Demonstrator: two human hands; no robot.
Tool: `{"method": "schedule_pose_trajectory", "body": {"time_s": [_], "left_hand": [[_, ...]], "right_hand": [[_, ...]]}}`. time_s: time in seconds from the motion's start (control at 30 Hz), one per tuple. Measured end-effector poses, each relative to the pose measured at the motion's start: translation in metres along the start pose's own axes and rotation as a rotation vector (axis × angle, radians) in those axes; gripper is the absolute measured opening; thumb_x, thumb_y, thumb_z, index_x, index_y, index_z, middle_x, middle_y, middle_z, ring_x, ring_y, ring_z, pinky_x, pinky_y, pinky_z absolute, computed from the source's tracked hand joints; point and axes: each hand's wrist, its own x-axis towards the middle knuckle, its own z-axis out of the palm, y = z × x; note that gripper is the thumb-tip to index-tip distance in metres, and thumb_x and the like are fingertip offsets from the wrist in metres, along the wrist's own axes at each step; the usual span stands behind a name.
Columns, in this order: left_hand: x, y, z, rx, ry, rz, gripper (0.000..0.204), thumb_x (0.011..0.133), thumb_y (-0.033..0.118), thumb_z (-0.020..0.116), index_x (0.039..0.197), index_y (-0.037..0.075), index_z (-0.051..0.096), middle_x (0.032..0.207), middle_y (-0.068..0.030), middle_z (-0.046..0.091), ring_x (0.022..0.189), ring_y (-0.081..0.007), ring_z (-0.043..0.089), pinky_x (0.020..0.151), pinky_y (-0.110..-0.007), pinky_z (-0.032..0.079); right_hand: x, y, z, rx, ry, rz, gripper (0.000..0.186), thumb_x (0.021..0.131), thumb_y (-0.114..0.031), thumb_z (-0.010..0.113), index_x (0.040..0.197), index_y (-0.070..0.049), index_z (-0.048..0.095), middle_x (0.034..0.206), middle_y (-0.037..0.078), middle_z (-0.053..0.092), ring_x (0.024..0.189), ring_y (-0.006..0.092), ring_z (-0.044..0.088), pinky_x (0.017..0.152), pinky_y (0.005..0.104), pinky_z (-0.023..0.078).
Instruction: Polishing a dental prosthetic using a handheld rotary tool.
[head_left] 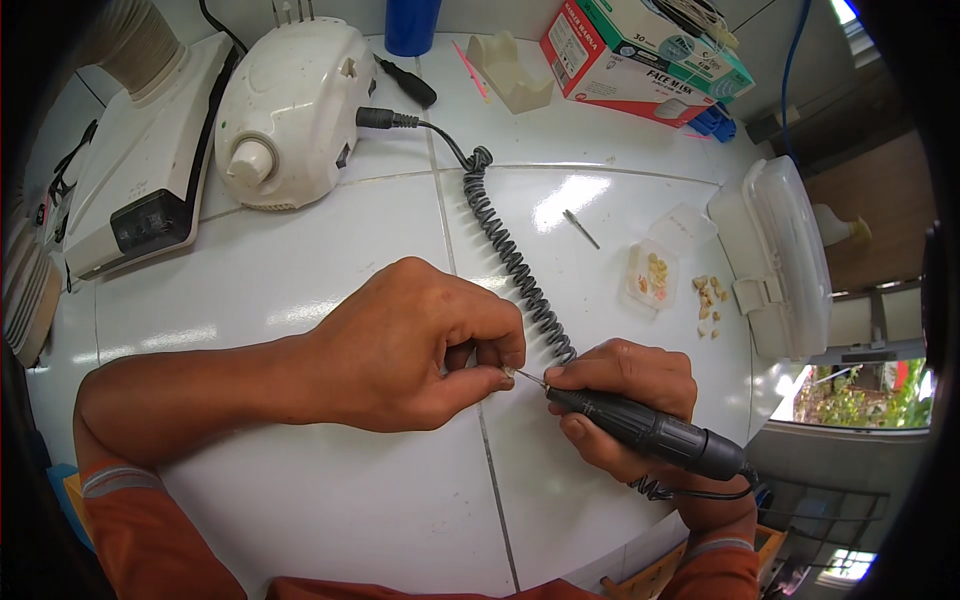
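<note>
My left hand (410, 350) is closed in a pinch on a tiny pale piece (508, 373) near the middle of the view, its other fingers curled. My right hand (620, 380) grips a black rotary handpiece (650, 430), whose thin metal bit (532, 377) points left and meets the pale piece at my left fingertips; whether it touches is too small to tell. A black coiled cord (510, 250) runs over the white tiled table (350, 480) from a white control unit (290, 110). A loose metal bit (582, 229) lies above my hands.
A white dust collector (140, 170) is at left. A small box (637, 285) of pale bits, several loose bits (710, 300) and a lidded plastic case (770, 250) are at right. A blue cup (410, 22), screwdriver (410, 82), cream holder (510, 75) and mask box (620, 65) stand behind.
</note>
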Motion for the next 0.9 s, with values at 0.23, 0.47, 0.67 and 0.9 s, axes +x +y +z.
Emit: {"method": "schedule_pose_trajectory", "body": {"time_s": [0.23,0.47,0.67,0.9], "left_hand": [[0.0003,-0.0001,-0.0002,-0.001,0.001,0.006,0.012,0.090,0.009,0.085,0.098,0.004,0.079,0.084,-0.0058,0.077,0.072,-0.0166,0.073,0.063,-0.030,0.054],[0.0015,-0.0002,-0.0003,0.010,0.001,0.010,0.012,0.090,0.010,0.085,0.098,0.004,0.079,0.084,-0.0058,0.077,0.072,-0.0167,0.074,0.063,-0.030,0.055],[0.0003,-0.0003,-0.0007,0.008,0.000,0.014,0.012,0.090,0.010,0.085,0.098,0.004,0.079,0.084,-0.0058,0.077,0.072,-0.0160,0.074,0.063,-0.030,0.055],[-0.0008,0.0012,-0.0001,-0.037,0.015,0.008,0.012,0.091,0.007,0.085,0.101,0.002,0.080,0.089,-0.0081,0.078,0.075,-0.0167,0.074,0.065,-0.030,0.056]], "right_hand": [[0.0014,-0.0005,-0.0003,-0.016,-0.008,-0.013,0.035,0.077,-0.003,0.083,0.111,0.002,0.081,0.090,0.014,0.081,0.077,0.0253,0.081,0.069,0.0322,0.065],[0.0007,0.0016,-0.0004,-0.009,-0.002,-0.021,0.035,0.077,-0.003,0.083,0.111,0.002,0.081,0.090,0.014,0.081,0.077,0.0251,0.081,0.069,0.0322,0.065],[0.0006,-0.0013,-0.0007,-0.021,-0.003,0.010,0.034,0.078,-0.004,0.082,0.111,0.001,0.081,0.090,0.014,0.081,0.077,0.0243,0.081,0.070,0.0321,0.064],[-0.0032,-0.0013,-0.0066,0.050,-0.012,0.043,0.034,0.084,-0.008,0.081,0.117,0.001,0.079,0.090,0.012,0.081,0.080,0.0223,0.081,0.074,0.0313,0.064]]}}
